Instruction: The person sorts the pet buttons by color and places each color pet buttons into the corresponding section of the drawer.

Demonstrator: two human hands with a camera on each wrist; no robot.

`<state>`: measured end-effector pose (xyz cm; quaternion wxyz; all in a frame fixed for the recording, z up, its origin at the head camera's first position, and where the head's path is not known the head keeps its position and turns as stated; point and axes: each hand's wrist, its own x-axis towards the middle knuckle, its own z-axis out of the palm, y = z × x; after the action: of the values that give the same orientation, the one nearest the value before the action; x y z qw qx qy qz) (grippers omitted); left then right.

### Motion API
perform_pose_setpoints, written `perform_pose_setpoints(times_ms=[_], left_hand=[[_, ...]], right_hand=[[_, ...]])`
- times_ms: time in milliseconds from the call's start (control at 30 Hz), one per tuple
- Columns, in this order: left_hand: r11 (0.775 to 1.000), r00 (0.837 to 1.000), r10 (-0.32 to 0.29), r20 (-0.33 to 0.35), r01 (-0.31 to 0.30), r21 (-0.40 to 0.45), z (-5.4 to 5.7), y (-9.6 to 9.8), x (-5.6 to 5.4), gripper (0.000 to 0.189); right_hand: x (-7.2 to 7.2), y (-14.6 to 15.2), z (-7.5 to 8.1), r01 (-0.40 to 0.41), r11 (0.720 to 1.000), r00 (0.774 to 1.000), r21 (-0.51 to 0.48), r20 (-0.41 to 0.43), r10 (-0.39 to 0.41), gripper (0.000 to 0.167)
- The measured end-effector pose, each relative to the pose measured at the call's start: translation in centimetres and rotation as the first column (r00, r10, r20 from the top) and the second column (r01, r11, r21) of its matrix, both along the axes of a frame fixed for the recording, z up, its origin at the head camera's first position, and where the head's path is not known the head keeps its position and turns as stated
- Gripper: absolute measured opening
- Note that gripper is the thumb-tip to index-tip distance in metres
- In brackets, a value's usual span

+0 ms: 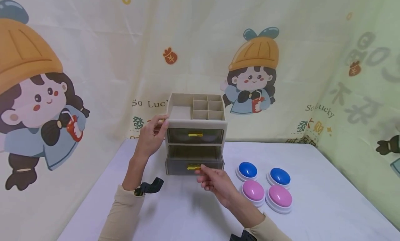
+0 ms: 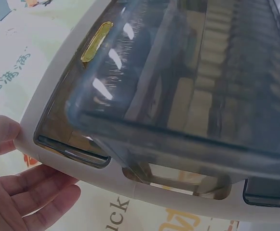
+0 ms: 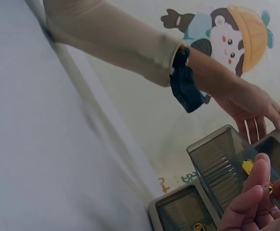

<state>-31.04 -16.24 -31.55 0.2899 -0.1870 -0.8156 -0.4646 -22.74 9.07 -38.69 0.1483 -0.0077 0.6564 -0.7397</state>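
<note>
A beige desktop organizer with smoky see-through drawers stands on the table. One drawer below the top one is pulled out. At its gold handle, my right hand pinches with thumb and forefinger; the right wrist view shows part of this grip. My left hand rests against the organizer's upper left side, its fingers fairly straight along the side and the thumb near the front edge. The top drawer is closed, and another closed drawer shows below the pulled-out one in the right wrist view.
To the right of the organizer stand two blue push buttons and two pink push buttons on white bases. White cloth covers the table. A printed curtain hangs behind and at the sides.
</note>
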Motion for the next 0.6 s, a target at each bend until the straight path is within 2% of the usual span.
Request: perform_pose_setpoints(times_ms=[267,600], left_hand=[[1.000,1.000,0.001,0.005,-0.001,0.001,0.0,0.0,0.0,0.041],[1.000,1.000,0.003,0.006,-0.003,-0.004,-0.1,0.0,0.0,0.039]], right_hand=[[1.6,0.0,-0.3,-0.047,0.998,0.998,-0.042,0.029,0.048,0.048],[2.8,0.2,-0.8,-0.023,0.999,0.999,-0.024,0.039,0.024,0.049]])
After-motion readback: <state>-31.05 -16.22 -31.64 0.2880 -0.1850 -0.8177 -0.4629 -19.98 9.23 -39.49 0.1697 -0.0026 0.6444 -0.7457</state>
